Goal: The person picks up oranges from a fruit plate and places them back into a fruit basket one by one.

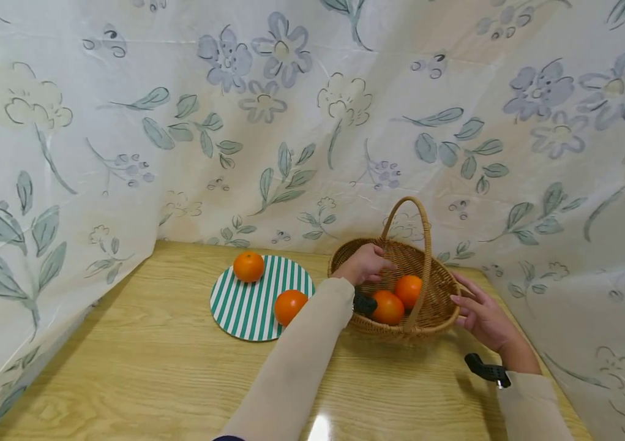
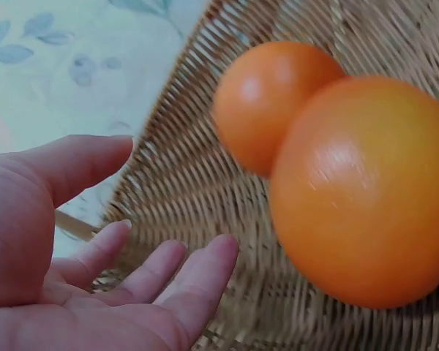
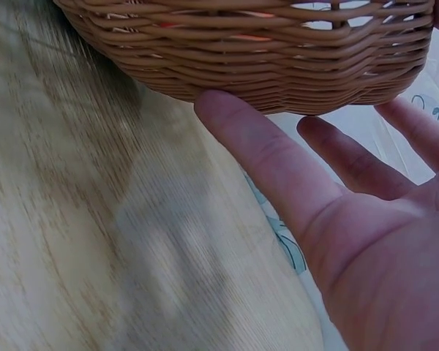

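A brown wicker basket (image 1: 443, 297) with a tall arched handle stands at the back right of the table. Two oranges, one (image 1: 387, 307) nearer and one (image 1: 409, 290) farther, lie inside it. My left hand (image 1: 366, 262) is over the basket's left part, fingers loosely bent and apart, holding nothing; the left wrist view shows a gap between the fingertips (image 2: 223, 248) and the larger orange (image 2: 366, 194). My right hand (image 1: 485, 318) holds the basket's right end, with fingertips at the rim and others against the lower wicker wall (image 3: 278, 80).
Left of the basket lies a round green-and-white striped mat (image 1: 235, 309). One orange (image 1: 248, 267) sits on its far edge, another (image 1: 289, 306) at its near right, partly behind my left sleeve. A floral curtain (image 1: 290, 141) hangs behind the wooden table (image 1: 152, 349) and along both sides.
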`<state>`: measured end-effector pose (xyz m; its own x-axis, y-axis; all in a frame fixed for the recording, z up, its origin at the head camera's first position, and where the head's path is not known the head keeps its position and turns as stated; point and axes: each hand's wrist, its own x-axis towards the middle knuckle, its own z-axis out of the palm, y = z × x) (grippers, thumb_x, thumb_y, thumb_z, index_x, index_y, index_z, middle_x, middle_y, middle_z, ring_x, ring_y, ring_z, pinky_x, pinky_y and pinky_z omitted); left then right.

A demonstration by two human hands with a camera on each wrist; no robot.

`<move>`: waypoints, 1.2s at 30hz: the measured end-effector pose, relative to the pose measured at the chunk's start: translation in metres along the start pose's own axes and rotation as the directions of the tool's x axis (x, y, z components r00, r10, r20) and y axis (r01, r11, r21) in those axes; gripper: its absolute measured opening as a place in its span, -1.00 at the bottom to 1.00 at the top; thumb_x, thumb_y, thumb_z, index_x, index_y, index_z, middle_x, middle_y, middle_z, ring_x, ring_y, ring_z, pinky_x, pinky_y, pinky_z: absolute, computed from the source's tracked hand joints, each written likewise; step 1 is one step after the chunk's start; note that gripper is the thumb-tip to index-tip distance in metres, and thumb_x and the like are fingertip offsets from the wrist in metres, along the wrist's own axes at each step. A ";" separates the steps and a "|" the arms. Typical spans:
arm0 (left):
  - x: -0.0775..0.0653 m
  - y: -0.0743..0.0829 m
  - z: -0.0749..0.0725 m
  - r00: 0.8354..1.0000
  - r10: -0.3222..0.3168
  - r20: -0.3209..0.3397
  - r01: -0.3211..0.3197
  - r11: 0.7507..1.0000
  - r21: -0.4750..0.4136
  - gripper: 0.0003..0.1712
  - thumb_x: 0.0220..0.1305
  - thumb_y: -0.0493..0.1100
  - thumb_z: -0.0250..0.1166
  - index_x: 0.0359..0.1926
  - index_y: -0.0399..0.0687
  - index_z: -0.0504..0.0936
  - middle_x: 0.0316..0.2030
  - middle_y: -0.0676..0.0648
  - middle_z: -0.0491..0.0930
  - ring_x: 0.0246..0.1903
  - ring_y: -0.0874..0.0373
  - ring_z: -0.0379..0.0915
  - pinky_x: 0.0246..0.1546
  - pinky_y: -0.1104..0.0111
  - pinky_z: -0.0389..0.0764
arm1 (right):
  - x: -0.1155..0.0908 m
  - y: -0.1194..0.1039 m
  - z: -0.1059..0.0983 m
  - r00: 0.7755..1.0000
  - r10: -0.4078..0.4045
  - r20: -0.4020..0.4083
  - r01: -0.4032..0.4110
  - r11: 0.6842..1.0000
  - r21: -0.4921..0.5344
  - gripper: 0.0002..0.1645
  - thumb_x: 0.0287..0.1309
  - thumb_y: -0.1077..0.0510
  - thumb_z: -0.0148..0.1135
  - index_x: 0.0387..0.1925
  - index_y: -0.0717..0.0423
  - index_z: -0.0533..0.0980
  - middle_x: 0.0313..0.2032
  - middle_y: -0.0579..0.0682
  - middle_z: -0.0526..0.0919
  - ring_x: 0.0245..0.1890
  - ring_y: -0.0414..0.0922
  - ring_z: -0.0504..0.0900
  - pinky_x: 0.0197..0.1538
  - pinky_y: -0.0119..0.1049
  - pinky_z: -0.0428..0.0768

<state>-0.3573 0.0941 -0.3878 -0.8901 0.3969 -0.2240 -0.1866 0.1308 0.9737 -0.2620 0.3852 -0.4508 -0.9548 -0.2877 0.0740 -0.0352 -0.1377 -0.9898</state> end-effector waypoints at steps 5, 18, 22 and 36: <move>-0.003 0.008 -0.008 0.997 0.044 0.068 -0.041 0.998 -0.045 -0.36 0.34 -0.21 0.40 0.36 -0.25 0.40 0.25 -0.23 0.47 0.31 -0.30 0.41 0.29 -0.04 0.54 | 0.000 -0.001 0.000 1.000 0.004 -0.002 -0.004 1.000 -0.019 -0.21 0.58 0.28 -0.12 0.66 -0.09 -0.13 0.26 -0.18 0.44 0.06 -0.07 0.74 0.00 -0.12 0.76; -0.038 0.010 -0.032 0.965 0.260 -0.014 -0.261 0.963 -0.071 -0.56 0.44 -0.17 0.30 0.26 -0.23 0.51 -0.03 -0.12 0.58 -0.17 0.13 0.58 -0.01 0.30 0.71 | 0.001 -0.003 0.002 0.999 0.026 -0.031 -0.028 0.998 -0.055 -0.19 0.58 0.24 -0.07 0.66 -0.08 -0.14 0.24 -0.26 0.42 0.08 -0.12 0.73 0.01 -0.15 0.75; -0.055 0.008 -0.044 0.950 0.306 -0.060 -0.310 0.949 -0.065 -0.63 0.45 -0.17 0.28 0.21 -0.17 0.55 0.02 -0.12 0.60 -0.06 0.08 0.61 0.05 0.31 0.70 | 0.000 -0.002 0.001 0.999 0.027 -0.031 -0.028 0.998 -0.054 -0.21 0.58 0.24 -0.07 0.65 -0.16 -0.07 0.25 -0.26 0.41 0.09 -0.12 0.73 0.01 -0.15 0.75; -0.086 -0.023 -0.079 0.864 0.485 -0.136 -0.473 0.874 0.115 -0.74 0.50 -0.09 0.24 0.12 0.00 0.60 0.10 -0.10 0.64 0.14 0.09 0.55 0.22 0.15 0.58 | 0.003 -0.001 -0.001 0.999 0.024 -0.028 -0.026 0.998 -0.064 -0.19 0.58 0.23 -0.07 0.66 -0.11 -0.14 0.25 -0.23 0.39 0.10 -0.12 0.72 0.01 -0.17 0.75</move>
<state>-0.3093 -0.0152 -0.3872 -0.9159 0.2829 0.2848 0.3054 0.0308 0.9517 -0.2650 0.3858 -0.4498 -0.9633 -0.2643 0.0467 -0.0294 -0.0691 -0.9972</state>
